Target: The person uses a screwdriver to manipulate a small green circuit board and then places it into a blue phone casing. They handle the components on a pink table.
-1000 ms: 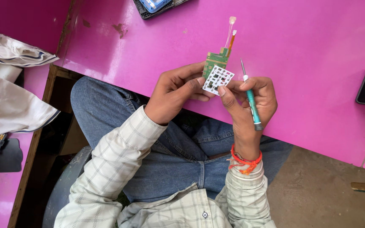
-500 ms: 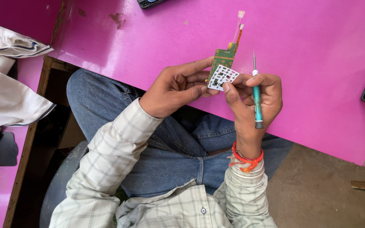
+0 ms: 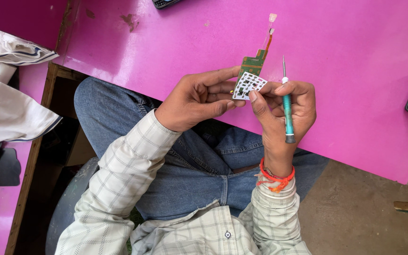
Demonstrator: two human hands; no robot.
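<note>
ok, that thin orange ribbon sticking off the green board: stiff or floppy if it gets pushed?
Probably floppy: the ribbon is thin and slightly curved, standing unsupported above the green board. Likely fragile too, being so narrow. The left hand grips the board, not the ribbon.

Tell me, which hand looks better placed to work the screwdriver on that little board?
Probably the right hand: it already grips the screwdriver, tip up, beside the board. The left hand pinches the board, so it seems better suited to steadying.
</note>
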